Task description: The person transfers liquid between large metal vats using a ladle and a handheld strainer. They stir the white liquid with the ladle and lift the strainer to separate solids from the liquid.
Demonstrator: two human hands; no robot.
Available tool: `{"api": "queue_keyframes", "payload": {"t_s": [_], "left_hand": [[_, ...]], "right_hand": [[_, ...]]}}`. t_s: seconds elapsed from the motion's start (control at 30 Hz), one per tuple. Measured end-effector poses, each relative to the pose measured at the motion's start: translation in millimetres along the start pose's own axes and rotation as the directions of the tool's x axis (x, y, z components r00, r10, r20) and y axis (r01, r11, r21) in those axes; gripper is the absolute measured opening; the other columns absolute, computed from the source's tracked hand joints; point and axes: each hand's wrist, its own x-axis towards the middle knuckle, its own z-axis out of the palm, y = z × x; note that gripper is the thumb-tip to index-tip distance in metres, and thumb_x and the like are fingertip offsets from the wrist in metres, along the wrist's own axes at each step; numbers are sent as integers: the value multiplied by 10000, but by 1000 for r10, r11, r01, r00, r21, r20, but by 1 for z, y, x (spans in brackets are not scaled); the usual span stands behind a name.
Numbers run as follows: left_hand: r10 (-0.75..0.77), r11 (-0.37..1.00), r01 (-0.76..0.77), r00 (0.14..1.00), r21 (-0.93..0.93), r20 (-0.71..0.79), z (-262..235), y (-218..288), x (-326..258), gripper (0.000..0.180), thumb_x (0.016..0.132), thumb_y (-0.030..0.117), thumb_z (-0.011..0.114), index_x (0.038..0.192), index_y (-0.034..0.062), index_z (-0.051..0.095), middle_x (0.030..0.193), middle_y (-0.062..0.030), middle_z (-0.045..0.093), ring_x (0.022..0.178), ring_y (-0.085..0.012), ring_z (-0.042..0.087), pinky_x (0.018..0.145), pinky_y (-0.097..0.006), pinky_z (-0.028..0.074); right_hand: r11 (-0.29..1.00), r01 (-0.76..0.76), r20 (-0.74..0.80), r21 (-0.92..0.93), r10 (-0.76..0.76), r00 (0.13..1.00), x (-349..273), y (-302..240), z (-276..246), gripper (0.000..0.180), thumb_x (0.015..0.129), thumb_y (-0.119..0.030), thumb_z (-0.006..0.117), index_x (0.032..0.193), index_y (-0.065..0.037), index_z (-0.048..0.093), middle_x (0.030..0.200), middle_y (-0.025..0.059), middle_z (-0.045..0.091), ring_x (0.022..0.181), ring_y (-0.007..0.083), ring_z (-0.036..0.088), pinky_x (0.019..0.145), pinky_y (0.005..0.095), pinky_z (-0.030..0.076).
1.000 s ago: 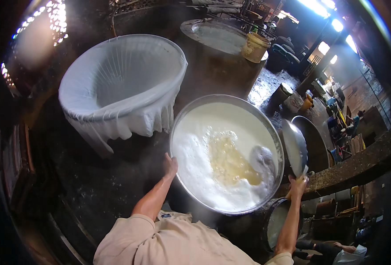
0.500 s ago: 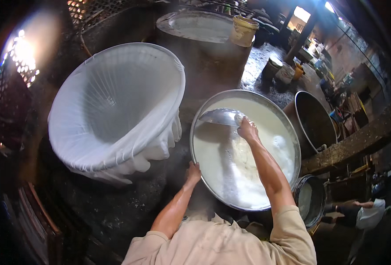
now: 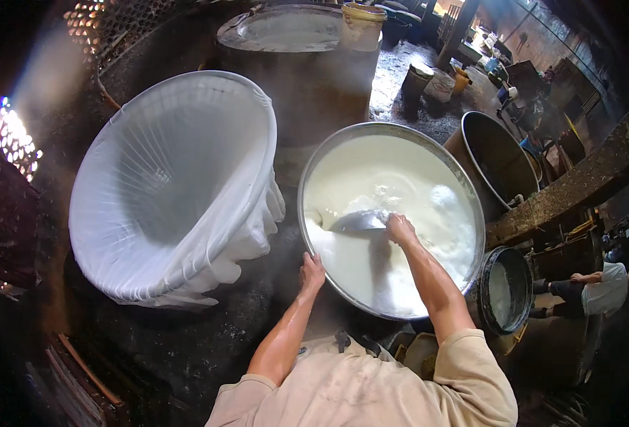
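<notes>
A wide round metal vat (image 3: 389,126) holds cream-white liquid (image 3: 378,160) with patches of froth. My right hand (image 3: 400,229) is closed on the near end of a shiny metal scoop (image 3: 360,220), whose bowl is partly sunk in the liquid near the vat's middle. My left hand (image 3: 312,272) grips the vat's rim at its lower left, fingers closed over the edge. To the left, a large hoop lined with white cloth (image 3: 179,171) stands tilted, the cloth sagging inward and its loose edge hanging in folds outside.
Behind stands a big drum (image 3: 300,85) of pale liquid, with a yellowish bucket (image 3: 362,28) on its edge. An open metal barrel (image 3: 471,178) and a dark tub (image 3: 503,292) flank the vat's right. A wooden beam (image 3: 577,188) crosses there; another person (image 3: 602,288) is farther right.
My right hand has lowered the scoop from above the surface into the liquid, toward me. My left hand stays on the rim. The whole view has shifted slightly.
</notes>
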Motion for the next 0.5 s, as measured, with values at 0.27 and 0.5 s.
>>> {"api": "queue_keyframes", "payload": {"t_s": [0.27, 0.5], "left_hand": [[73, 996, -65, 989, 67, -131, 8, 0, 0, 333, 874, 348, 363, 977, 35, 406, 896, -278, 555, 872, -463, 507, 757, -511, 379], [88, 996, -84, 954, 24, -288, 25, -2, -2, 344, 882, 302, 356, 979, -17, 435, 915, -299, 538, 885, -466, 498, 769, -503, 384]], "right_hand": [[993, -107, -27, -46, 106, 994, -62, 87, 27, 323, 646, -170, 650, 921, -19, 578, 937, 160, 592, 891, 316, 575, 732, 400, 490], [990, -136, 71, 25, 134, 988, -108, 180, 18, 330, 637, -156, 619, 927, -14, 549, 916, 197, 587, 893, 334, 565, 760, 400, 474]]}}
